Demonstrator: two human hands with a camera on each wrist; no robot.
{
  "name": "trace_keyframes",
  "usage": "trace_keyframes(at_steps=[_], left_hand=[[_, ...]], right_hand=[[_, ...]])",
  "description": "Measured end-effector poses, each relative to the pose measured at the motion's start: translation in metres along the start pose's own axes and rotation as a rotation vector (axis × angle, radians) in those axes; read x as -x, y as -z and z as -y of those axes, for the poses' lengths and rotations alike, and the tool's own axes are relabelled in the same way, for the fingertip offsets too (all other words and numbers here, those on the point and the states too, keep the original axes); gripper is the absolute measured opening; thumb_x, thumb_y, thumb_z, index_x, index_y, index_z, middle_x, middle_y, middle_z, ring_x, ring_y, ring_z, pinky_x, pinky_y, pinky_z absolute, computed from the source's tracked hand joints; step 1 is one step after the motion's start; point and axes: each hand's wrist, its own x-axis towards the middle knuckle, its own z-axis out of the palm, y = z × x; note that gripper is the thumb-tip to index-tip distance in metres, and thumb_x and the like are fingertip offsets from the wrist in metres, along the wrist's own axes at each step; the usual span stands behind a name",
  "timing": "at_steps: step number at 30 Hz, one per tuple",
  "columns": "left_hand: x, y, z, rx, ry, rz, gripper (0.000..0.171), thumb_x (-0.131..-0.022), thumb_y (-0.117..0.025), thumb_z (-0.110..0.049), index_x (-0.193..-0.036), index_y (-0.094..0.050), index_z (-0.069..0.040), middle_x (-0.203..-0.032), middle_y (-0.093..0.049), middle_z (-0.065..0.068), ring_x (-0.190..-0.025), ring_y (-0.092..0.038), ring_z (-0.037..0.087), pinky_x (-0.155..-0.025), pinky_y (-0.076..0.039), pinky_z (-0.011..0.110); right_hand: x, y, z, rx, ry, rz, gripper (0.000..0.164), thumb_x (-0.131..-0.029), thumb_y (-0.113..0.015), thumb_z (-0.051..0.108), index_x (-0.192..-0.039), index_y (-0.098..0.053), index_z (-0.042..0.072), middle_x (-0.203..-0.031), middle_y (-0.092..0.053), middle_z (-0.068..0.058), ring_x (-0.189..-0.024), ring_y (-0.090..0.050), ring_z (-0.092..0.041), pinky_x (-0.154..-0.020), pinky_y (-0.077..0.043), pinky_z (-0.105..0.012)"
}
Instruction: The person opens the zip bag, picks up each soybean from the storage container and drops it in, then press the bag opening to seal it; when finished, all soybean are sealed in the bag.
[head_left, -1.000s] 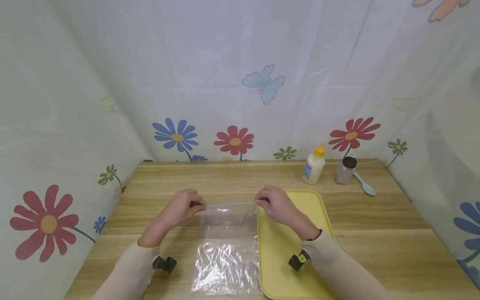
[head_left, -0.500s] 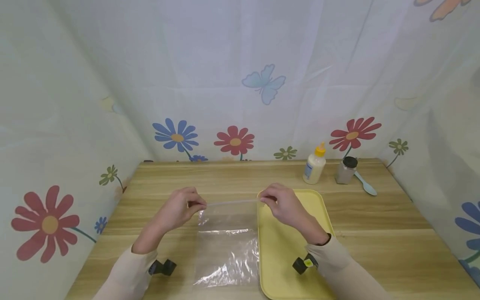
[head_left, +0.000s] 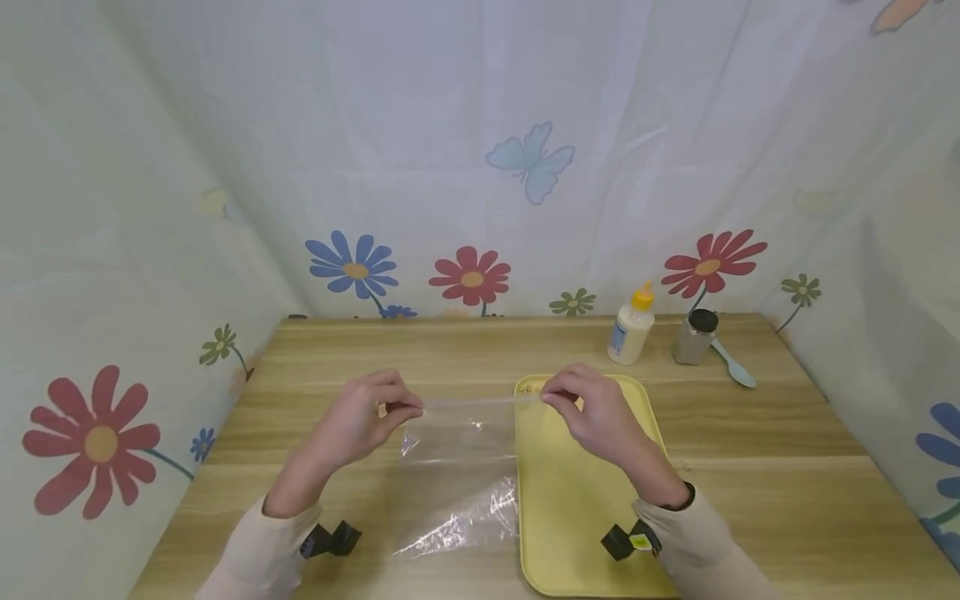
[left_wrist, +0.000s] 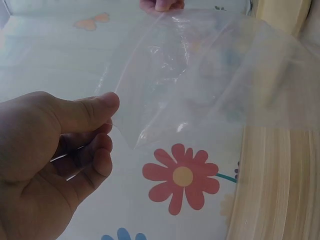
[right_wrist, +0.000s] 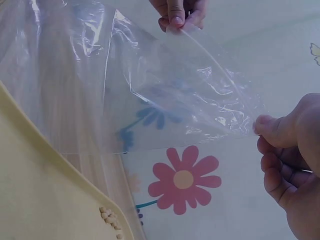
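A clear plastic bag (head_left: 457, 492) is stretched between both hands by its top edge, where a straight strip runs across. At its left corner my left hand (head_left: 360, 425) pinches it between thumb and fingers. My right hand (head_left: 596, 417) pinches the opposite corner, above the yellow tray. In the left wrist view the bag (left_wrist: 170, 80) spreads away from the thumb of the left hand (left_wrist: 55, 145). The right wrist view has the creased, see-through bag (right_wrist: 160, 100) between the right hand (right_wrist: 295, 155) and the other hand. It looks flat, with nothing visible inside.
A yellow tray (head_left: 577, 517) lies right of the bag; small beige pieces (right_wrist: 111, 220) sit in its far corner. Farther back stand a white bottle with a yellow cap (head_left: 632, 332) and a black-lidded jar (head_left: 695, 337), beside a pale blue spoon (head_left: 735, 367). Patterned curtains surround the table.
My right hand has moved right, and my left hand slightly right, drawing the bag's top edge wider. The bag's lower part has shifted away from me, and the small pieces on the tray have come into view.
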Motion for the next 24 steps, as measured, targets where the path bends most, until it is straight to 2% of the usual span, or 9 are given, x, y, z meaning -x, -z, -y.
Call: trace_keyframes(at_steps=[13,20,24], left_hand=[[-0.006,-0.003,-0.023,0.019,-0.046,-0.034,0.014,-0.075,-0.080,-0.002,-0.086,-0.076,-0.009,-0.080,-0.063,-0.006,-0.070,-0.057,0.002,-0.060,-0.053,0.015],[-0.010,-0.005,-0.033,0.030,-0.147,-0.084,0.013,-0.075,-0.079,0.000,-0.086,-0.075,-0.006,-0.081,-0.066,-0.003,-0.070,-0.060,0.004,-0.062,-0.052,0.013],[-0.012,-0.005,-0.040,0.046,-0.170,-0.089,0.013,-0.077,-0.078,0.000,-0.087,-0.075,-0.006,-0.083,-0.067,-0.001,-0.071,-0.061,0.006,-0.063,-0.052,0.013]], right_hand=[[0.007,0.024,0.007,-0.011,0.057,-0.071,0.017,-0.079,-0.074,-0.005,-0.084,-0.070,0.011,-0.082,-0.065,0.004,-0.072,-0.055,-0.006,-0.063,-0.047,-0.015],[0.011,0.039,0.013,-0.068,0.031,-0.064,0.017,-0.078,-0.073,-0.008,-0.084,-0.070,0.008,-0.081,-0.064,0.003,-0.072,-0.053,-0.006,-0.064,-0.045,-0.014],[0.014,0.048,0.016,-0.065,0.019,-0.064,0.018,-0.078,-0.073,-0.009,-0.084,-0.070,0.008,-0.081,-0.065,0.003,-0.073,-0.052,-0.006,-0.064,-0.044,-0.014]])
